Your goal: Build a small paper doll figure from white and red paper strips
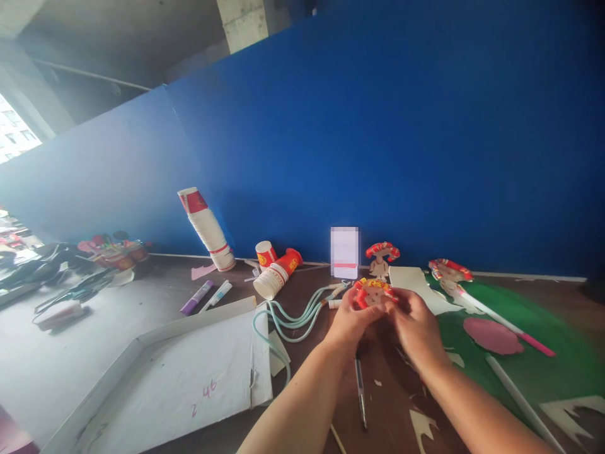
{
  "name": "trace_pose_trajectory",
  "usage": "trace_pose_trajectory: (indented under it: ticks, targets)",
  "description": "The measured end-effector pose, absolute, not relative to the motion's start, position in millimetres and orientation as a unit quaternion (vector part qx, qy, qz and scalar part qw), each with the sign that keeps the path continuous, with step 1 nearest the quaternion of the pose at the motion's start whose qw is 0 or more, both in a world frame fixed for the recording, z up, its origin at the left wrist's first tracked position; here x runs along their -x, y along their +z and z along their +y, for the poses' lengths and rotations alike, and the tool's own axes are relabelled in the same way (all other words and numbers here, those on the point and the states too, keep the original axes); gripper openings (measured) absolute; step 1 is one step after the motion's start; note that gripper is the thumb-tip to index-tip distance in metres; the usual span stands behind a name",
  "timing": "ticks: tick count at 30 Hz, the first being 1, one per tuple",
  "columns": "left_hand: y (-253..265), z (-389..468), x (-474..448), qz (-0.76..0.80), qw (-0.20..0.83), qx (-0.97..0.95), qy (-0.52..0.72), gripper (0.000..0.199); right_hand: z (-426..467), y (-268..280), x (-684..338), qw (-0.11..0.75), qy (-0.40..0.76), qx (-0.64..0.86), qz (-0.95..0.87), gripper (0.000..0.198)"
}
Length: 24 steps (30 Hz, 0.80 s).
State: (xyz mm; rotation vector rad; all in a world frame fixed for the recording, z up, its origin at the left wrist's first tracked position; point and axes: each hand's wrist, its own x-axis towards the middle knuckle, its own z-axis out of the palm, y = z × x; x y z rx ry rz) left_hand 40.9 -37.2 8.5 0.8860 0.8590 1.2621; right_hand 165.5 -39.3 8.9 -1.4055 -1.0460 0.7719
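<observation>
Between both hands is a small paper cutout (375,294) with a puffy red and yellow rim and a pale middle. My left hand (348,318) pinches its left side, and my right hand (416,321) grips the right side with the fingers partly hidden behind it. Just beyond stands a similar cutout figure (379,268) with a red and white top, near the blue wall. Another such cutout (449,272) lies to the right, by a white marker with a pink end (510,325). Below the hands, a pen (360,394) rests on the dark table.
Coiled pale blue cable (295,325) lies left of my hands, beside a shallow white box (189,378). Behind are stacked paper cups (208,230), toppled cups (276,274) and a purple glue stick (197,297). Paper scraps (422,429), a pink oval (491,335) and green sheet (543,315) lie right.
</observation>
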Motion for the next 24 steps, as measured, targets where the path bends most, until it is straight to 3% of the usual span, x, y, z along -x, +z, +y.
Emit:
trace_pose_trajectory:
  ticks: [6,11,15,21,24]
  targets:
    - [8,-31,-37,0.512,0.506,-0.404,0.565,0.028,-44,4,-161,0.576,0.273,0.587,-0.499,0.034]
    - [11,-30,-36,0.514,0.493,-0.425,0.558,0.010,-44,-1,-157,0.578,0.290,0.573,-0.503,0.043]
    - [9,-30,-38,0.489,0.533,-0.415,0.552,0.013,-43,-2,-157,0.587,0.325,0.554,-0.493,0.049]
    - [6,-30,-41,0.469,0.545,-0.380,0.582,0.050,-49,7,-155,0.580,0.348,0.565,-0.472,0.037]
    - [5,-31,-41,0.474,0.531,-0.391,0.584,0.053,-50,9,-155,0.586,0.336,0.578,-0.458,0.033]
